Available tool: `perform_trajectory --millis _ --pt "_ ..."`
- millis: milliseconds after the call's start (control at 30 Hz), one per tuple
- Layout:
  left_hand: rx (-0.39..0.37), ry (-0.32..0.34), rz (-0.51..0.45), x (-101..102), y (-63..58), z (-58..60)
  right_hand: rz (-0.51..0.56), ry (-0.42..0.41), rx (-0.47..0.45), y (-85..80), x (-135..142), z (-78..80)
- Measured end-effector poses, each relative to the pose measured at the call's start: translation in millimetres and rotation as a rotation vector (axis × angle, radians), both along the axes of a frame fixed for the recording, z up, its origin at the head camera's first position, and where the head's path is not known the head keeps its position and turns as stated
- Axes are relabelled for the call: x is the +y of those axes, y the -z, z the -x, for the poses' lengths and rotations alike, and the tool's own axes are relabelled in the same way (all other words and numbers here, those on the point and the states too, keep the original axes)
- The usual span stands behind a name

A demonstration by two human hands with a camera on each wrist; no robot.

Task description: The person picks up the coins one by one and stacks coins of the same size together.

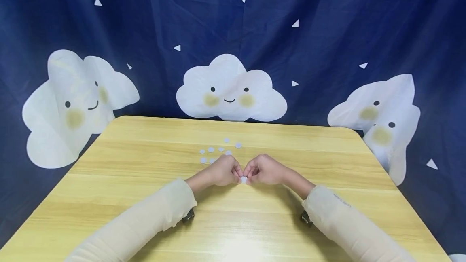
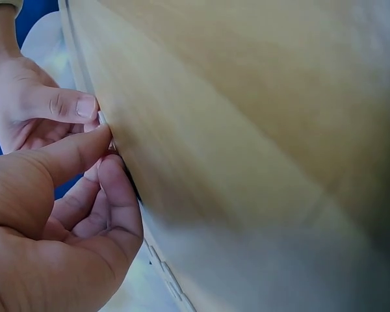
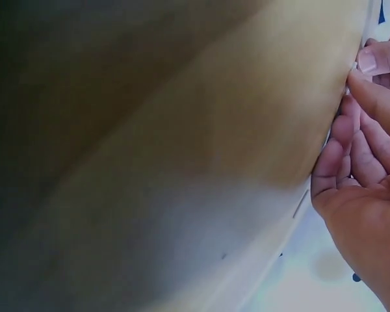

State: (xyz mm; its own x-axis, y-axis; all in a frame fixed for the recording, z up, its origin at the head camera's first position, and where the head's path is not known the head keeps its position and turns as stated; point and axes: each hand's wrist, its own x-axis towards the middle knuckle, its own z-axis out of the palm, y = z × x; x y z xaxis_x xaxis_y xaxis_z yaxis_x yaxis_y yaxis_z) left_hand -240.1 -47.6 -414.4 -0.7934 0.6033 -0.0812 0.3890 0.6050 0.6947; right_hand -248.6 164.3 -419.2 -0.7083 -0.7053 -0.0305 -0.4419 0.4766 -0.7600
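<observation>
Near the middle of the table, a small pale disc lies between the two hands, low at the tabletop. My left hand pinches its left side between thumb and curled fingers. From the other side, my right hand pinches the disc's right side. In the left wrist view only a thin white edge of the disc shows between the thumbs; the fingertips hide the rest. Several similar pale discs lie flat just beyond the left hand, which partly covers some of them.
The wooden table has rounded far corners. Behind it hangs a dark blue curtain with white clouds and triangles. Light sleeves cover both forearms, with a small black device under the left wrist and another under the right.
</observation>
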Motion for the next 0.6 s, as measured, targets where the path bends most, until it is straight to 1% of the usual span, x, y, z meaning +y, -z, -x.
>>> perform_trajectory --millis 267,600 --pt "0.009 -0.009 0.009 -0.4 0.0 -0.3 0.012 0.022 0.004 1.4 -0.1 -1.8" --pt "0.019 -0.005 0.009 -0.9 1.1 -0.2 0.028 0.073 0.005 8.9 0.6 -3.6"
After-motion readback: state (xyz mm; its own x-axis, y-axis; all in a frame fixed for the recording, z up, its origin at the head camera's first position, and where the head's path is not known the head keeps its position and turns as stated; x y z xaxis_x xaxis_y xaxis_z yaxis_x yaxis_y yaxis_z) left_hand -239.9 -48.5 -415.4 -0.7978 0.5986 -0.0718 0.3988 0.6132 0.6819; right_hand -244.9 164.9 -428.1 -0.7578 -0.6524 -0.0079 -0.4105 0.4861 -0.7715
